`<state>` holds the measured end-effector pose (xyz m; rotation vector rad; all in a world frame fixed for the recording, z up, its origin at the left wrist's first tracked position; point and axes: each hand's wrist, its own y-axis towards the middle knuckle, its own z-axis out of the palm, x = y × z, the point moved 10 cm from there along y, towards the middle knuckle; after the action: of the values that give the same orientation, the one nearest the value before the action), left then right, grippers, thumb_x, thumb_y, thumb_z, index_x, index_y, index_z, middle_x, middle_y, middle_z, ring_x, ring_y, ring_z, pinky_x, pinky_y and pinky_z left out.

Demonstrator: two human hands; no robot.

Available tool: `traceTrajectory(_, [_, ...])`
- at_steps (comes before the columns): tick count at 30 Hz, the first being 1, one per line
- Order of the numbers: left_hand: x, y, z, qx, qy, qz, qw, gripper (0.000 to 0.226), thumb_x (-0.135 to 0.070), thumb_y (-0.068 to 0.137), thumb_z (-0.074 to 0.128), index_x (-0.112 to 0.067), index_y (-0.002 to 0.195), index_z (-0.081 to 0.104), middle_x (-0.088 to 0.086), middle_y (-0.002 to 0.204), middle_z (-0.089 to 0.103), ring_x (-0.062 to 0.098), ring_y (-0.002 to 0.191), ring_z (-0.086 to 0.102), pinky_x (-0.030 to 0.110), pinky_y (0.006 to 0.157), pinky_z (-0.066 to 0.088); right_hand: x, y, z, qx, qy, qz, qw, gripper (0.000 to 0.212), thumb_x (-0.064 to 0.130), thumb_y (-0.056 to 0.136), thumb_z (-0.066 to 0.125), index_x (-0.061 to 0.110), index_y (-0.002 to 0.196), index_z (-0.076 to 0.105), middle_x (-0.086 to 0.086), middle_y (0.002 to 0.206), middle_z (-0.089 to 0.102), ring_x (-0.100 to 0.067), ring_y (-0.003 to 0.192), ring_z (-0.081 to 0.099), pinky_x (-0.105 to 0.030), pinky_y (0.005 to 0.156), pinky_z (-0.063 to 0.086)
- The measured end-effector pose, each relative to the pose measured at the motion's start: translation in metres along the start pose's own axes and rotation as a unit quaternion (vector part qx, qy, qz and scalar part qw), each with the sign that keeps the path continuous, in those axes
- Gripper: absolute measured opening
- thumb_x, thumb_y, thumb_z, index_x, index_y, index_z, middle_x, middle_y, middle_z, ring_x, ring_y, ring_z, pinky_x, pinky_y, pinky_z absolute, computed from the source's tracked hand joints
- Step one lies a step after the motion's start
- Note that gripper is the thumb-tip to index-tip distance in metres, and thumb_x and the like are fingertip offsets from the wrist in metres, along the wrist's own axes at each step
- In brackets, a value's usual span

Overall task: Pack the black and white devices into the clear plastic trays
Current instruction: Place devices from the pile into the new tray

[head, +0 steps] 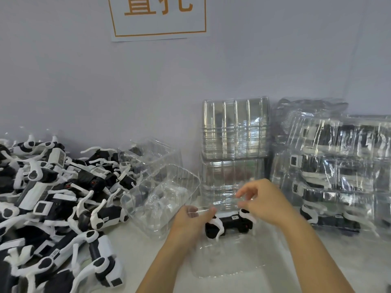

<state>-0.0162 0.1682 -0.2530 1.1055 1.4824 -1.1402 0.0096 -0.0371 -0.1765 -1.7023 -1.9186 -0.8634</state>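
A black and white device [229,225] lies in a clear plastic tray [228,259] on the table in front of me. My left hand [191,220] and my right hand [262,199] each pinch the far edge of that tray's clear lid [222,206], above the device. A big heap of loose black and white devices [55,204] covers the table on the left. Two empty clear trays [163,197] lie tilted beside the heap.
Stacks of empty clear trays [234,144] stand against the wall behind my hands. Packed trays with devices [338,161] are piled at the right. A white sign with orange characters [158,15] hangs on the grey wall.
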Motion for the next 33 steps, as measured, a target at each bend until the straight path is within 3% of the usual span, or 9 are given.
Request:
traceTrajectory(4, [-0.004, -0.002, -0.003, -0.004, 0.031, -0.004, 1.000, 0.051, -0.033, 0.084, 0.079, -0.018, 0.124, 0.051, -0.001, 0.123, 0.056, -0.002, 0.084, 0.053, 0.011, 0.047, 0.039, -0.018, -0.002, 0.003, 0.029, -0.008, 0.047, 0.998, 0.016, 0.023, 0.082, 0.081, 0.034, 0.085, 0.070, 0.009, 0.084, 0.051, -0.004, 0.073, 0.049, -0.019, 0.061, 0.036])
traceTrajectory(8, [-0.007, -0.001, -0.003, 0.007, 0.065, 0.006, 0.998, 0.053, -0.039, 0.087, 0.075, -0.018, 0.127, 0.047, 0.000, 0.130, 0.053, 0.010, 0.097, 0.055, 0.016, 0.060, 0.038, -0.029, -0.001, 0.007, 0.012, 0.038, 0.084, 0.996, 0.017, 0.020, 0.082, 0.082, 0.029, 0.087, 0.068, 0.012, 0.091, 0.048, -0.009, 0.086, 0.051, -0.028, 0.080, 0.040])
traceTrajectory(13, [-0.013, 0.000, 0.002, 0.029, 0.167, 0.052, 0.984, 0.076, -0.045, 0.091, 0.068, -0.017, 0.151, 0.030, 0.005, 0.150, 0.042, 0.021, 0.134, 0.044, 0.025, 0.097, 0.036, -0.036, -0.001, 0.012, 0.032, 0.041, 0.111, 0.992, 0.019, 0.021, 0.084, 0.080, 0.029, 0.093, 0.066, 0.006, 0.114, 0.048, -0.018, 0.107, 0.052, -0.029, 0.086, 0.038])
traceTrajectory(18, [-0.049, -0.013, 0.015, -0.006, 0.337, 0.218, 0.916, 0.059, -0.042, 0.096, 0.058, -0.032, 0.149, 0.035, -0.009, 0.153, 0.038, 0.012, 0.137, 0.040, 0.025, 0.107, 0.035, -0.037, -0.001, 0.012, 0.028, 0.045, 0.119, 0.991, 0.020, 0.021, 0.084, 0.080, 0.029, 0.094, 0.064, -0.001, 0.132, 0.054, -0.023, 0.118, 0.054, -0.030, 0.087, 0.039])
traceTrajectory(21, [-0.056, -0.025, 0.037, 0.038, 0.393, 0.297, 0.870, 0.050, -0.054, 0.093, 0.055, -0.043, 0.141, 0.044, -0.015, 0.154, 0.035, 0.006, 0.142, 0.030, 0.035, 0.119, 0.024, -0.037, 0.000, 0.012, 0.024, 0.041, 0.119, 0.992, 0.021, 0.023, 0.083, 0.080, 0.030, 0.095, 0.064, -0.003, 0.133, 0.055, -0.022, 0.118, 0.055, -0.029, 0.086, 0.039])
traceTrajectory(24, [-0.043, -0.026, 0.050, 0.095, 0.465, 0.274, 0.836, 0.056, -0.078, 0.081, 0.043, -0.056, 0.133, 0.044, -0.017, 0.160, 0.022, 0.010, 0.150, 0.010, 0.055, 0.121, 0.002, -0.037, 0.000, 0.013, 0.025, 0.035, 0.119, 0.992, 0.020, 0.023, 0.084, 0.079, 0.031, 0.096, 0.064, -0.003, 0.136, 0.054, -0.022, 0.121, 0.054, -0.029, 0.086, 0.039])
traceTrajectory(29, [-0.032, -0.022, 0.052, 0.127, 0.513, 0.235, 0.816, 0.083, -0.096, 0.060, 0.040, -0.060, 0.134, 0.038, -0.009, 0.167, 0.001, 0.019, 0.154, -0.007, 0.056, 0.121, -0.006, -0.036, 0.000, 0.014, 0.028, 0.032, 0.113, 0.993, 0.017, 0.024, 0.086, 0.078, 0.030, 0.097, 0.066, -0.002, 0.139, 0.055, -0.022, 0.126, 0.052, -0.029, 0.090, 0.039])
traceTrajectory(31, [-0.030, -0.020, 0.053, 0.131, 0.531, 0.222, 0.807, 0.083, -0.093, 0.058, 0.047, -0.059, 0.133, 0.036, -0.007, 0.166, 0.005, 0.024, 0.154, -0.004, 0.056, 0.121, -0.004, -0.036, -0.001, 0.013, 0.028, 0.028, 0.112, 0.993, 0.016, 0.025, 0.086, 0.078, 0.029, 0.097, 0.067, -0.002, 0.140, 0.055, -0.021, 0.128, 0.052, -0.028, 0.089, 0.038])
traceTrajectory(33, [-0.033, -0.020, 0.054, 0.117, 0.545, 0.229, 0.798, 0.080, -0.089, 0.061, 0.052, -0.056, 0.132, 0.037, -0.007, 0.158, 0.024, 0.024, 0.148, 0.014, 0.052, 0.119, 0.006, -0.035, -0.001, 0.013, 0.025, 0.022, 0.111, 0.993, 0.015, 0.026, 0.086, 0.077, 0.030, 0.096, 0.067, -0.001, 0.139, 0.055, -0.020, 0.128, 0.051, -0.028, 0.089, 0.037])
